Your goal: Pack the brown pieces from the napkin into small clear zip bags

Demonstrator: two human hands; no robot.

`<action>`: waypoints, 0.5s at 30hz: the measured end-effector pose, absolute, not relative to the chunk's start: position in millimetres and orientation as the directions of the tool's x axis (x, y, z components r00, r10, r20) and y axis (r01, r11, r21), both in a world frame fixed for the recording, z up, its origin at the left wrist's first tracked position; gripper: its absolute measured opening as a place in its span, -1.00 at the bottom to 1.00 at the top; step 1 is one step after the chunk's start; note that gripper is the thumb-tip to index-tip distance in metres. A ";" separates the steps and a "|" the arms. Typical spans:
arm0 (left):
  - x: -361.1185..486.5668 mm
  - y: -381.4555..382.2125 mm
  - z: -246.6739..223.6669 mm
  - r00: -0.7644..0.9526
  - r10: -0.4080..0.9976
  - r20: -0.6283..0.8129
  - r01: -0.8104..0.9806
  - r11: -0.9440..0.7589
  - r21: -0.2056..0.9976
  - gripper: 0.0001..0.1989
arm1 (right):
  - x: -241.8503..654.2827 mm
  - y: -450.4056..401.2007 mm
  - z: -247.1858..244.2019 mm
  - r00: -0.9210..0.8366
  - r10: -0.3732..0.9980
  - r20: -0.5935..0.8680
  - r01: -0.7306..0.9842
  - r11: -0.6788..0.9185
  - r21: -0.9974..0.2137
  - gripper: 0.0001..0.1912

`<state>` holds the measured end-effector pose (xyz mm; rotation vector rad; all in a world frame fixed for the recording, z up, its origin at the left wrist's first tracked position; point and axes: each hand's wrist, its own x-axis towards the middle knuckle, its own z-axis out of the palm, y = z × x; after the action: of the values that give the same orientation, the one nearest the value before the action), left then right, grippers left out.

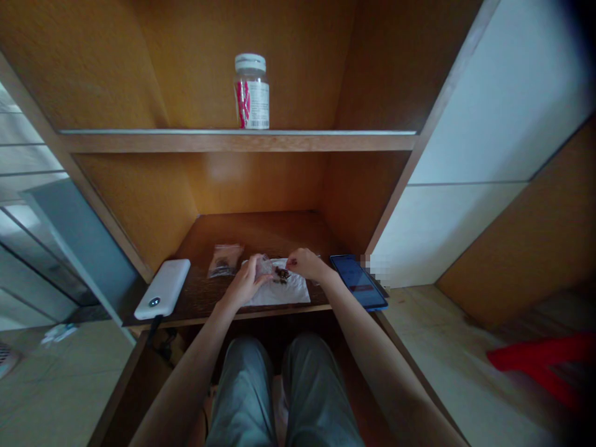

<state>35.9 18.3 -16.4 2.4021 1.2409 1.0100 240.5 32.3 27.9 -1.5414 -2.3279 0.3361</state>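
My left hand (248, 282) is closed on a clear plastic bag (264, 266), with the thumb stretched along its near side. A small heap of dark brown pieces (282, 274) lies just right of the bag on a white sheet (291, 293), which looks like paper or tissue. Above the heap's right side, my right hand (305, 263) is pinched shut. A small dark piece shows at its fingertips, too small to name. Left of the sheet lies a clear zip bag (225, 259) with dark contents, apart from both hands.
A white power bank (162, 289) with a cable lies at the left of the wooden surface (261, 226). On the right a phone (358, 282) rests by the edge. A white-capped bottle (252, 93) stands on the shelf (186, 143) above. Something red (544, 360) is at the right.
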 end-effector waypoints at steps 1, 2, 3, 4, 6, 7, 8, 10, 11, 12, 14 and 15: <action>35.9 18.5 -16.8 0.395 0.791 0.467 0.615 -0.606 0.505 -0.52 | 241.2 32.3 25.4 -0.363 0.924 0.121 0.855 0.382 -0.350 -0.82; 35.8 18.6 -17.2 0.395 0.790 0.469 0.615 -0.607 0.504 -0.52 | 240.9 32.6 22.9 -0.364 0.924 0.112 0.861 0.380 -0.336 -0.82; 35.6 18.6 -17.5 0.396 0.789 0.469 0.615 -0.608 0.502 -0.52 | 239.7 33.2 20.5 -0.368 0.923 0.108 0.865 0.383 -0.324 -0.82; 35.5 18.5 -17.6 0.395 0.790 0.469 0.617 -0.607 0.501 -0.52 | 238.0 34.2 18.2 -0.372 0.922 0.104 0.868 0.386 -0.313 -0.82; 35.4 18.2 -17.7 0.392 0.791 0.470 0.620 -0.604 0.500 -0.52 | 234.5 36.7 14.1 -0.378 0.921 0.098 0.872 0.390 -0.295 -0.81; 35.3 18.0 -17.6 0.390 0.790 0.472 0.621 -0.605 0.499 -0.52 | 233.1 38.0 12.5 -0.379 0.920 0.097 0.874 0.390 -0.288 -0.81; 35.3 17.8 -17.4 0.391 0.789 0.474 0.620 -0.606 0.499 -0.52 | 232.2 39.2 11.2 -0.377 0.921 0.098 0.877 0.389 -0.283 -0.81; 35.3 17.2 -16.9 0.394 0.787 0.474 0.616 -0.609 0.500 -0.53 | 231.9 40.9 10.3 -0.373 0.922 0.107 0.878 0.388 -0.281 -0.82; 35.3 17.0 -16.6 0.396 0.787 0.473 0.615 -0.610 0.501 -0.53 | 232.3 41.2 10.9 -0.369 0.922 0.118 0.876 0.388 -0.288 -0.82; 35.3 16.7 -16.4 0.398 0.788 0.469 0.614 -0.609 0.502 -0.53 | 232.8 41.3 12.3 -0.361 0.922 0.141 0.871 0.387 -0.304 -0.83; 35.3 16.6 -16.3 0.401 0.792 0.461 0.612 -0.606 0.509 -0.52 | 233.0 40.6 16.9 -0.338 0.914 0.223 0.836 0.400 -0.375 -0.84; 35.4 16.7 -16.5 0.399 0.793 0.460 0.611 -0.604 0.512 -0.52 | 232.1 40.0 19.9 -0.324 0.906 0.272 0.803 0.415 -0.427 -0.85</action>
<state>35.4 16.7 -16.5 2.3976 1.2343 1.0044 232.1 40.0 19.9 -1.4510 -2.2081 0.2951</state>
